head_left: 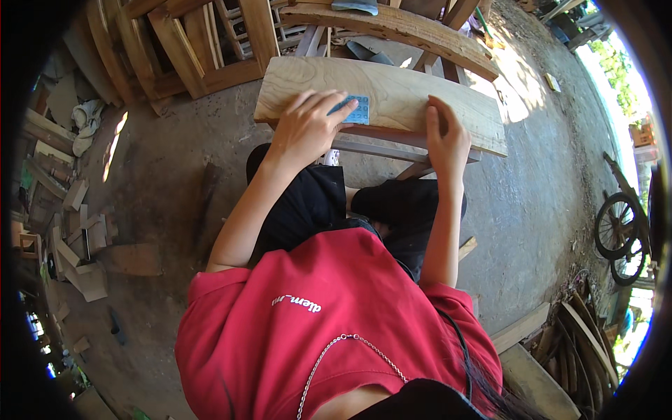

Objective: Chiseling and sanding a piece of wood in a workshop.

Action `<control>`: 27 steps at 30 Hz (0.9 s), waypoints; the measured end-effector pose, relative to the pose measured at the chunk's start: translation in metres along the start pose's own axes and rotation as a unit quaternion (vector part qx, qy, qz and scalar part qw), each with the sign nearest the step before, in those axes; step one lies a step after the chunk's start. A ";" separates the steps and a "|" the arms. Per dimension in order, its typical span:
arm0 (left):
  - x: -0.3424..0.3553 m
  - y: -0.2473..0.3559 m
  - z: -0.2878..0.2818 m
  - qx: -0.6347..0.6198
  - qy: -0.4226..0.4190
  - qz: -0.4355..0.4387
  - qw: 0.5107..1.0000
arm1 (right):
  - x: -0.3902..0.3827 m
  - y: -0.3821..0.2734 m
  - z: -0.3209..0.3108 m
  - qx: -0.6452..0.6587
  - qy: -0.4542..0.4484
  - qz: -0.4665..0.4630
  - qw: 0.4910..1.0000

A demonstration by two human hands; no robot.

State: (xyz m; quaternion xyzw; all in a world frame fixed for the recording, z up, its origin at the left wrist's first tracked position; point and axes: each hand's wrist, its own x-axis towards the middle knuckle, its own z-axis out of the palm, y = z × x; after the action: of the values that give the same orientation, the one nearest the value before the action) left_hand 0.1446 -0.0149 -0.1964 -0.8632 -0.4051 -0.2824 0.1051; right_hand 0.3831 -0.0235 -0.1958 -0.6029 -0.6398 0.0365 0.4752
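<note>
A broad, pale wooden board (399,87) with visible grain lies across a support in front of my knees. My left hand (306,127) is on its left half, holding a small blue piece of sandpaper (360,110) against the top near the front edge. The fingers cover the sandpaper's left part. Towards the board's right side, my right hand (448,138) grips the near edge, with fingertips on the upper face. Its other fingers are partly hidden.
A curved wooden beam (399,35) rests just beyond the board. Wooden frames (178,52) stand at the far left. Offcuts (84,255) litter the left floor, and planks (532,374) lie at the lower right. A wheel (616,225) shows at the right.
</note>
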 end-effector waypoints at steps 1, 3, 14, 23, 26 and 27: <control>-0.002 -0.001 0.004 0.001 -0.003 -0.002 1.000 | -0.002 0.004 0.003 -0.062 -0.005 -0.024 0.998; -0.007 -0.003 0.007 -0.056 0.053 0.001 0.997 | -0.004 0.003 0.008 -0.075 0.004 -0.035 0.997; -0.015 -0.049 -0.016 -0.009 -0.071 -0.166 0.983 | -0.003 0.005 0.006 -0.083 0.026 -0.004 0.996; -0.004 -0.044 -0.023 -0.025 -0.174 -0.285 0.942 | -0.005 0.011 0.010 -0.078 0.028 -0.018 0.996; -0.038 -0.036 -0.019 0.029 -0.021 -0.123 0.992 | -0.008 0.009 0.008 -0.081 0.018 -0.027 0.996; -0.037 -0.036 -0.020 0.021 -0.020 -0.121 0.992 | -0.008 0.009 0.008 -0.082 0.017 -0.025 0.996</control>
State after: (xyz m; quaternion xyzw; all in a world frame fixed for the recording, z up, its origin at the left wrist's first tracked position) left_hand 0.0900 -0.0232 -0.2032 -0.8109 -0.5144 -0.2672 0.0804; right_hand 0.3827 -0.0231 -0.2101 -0.6239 -0.6476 -0.0382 0.4358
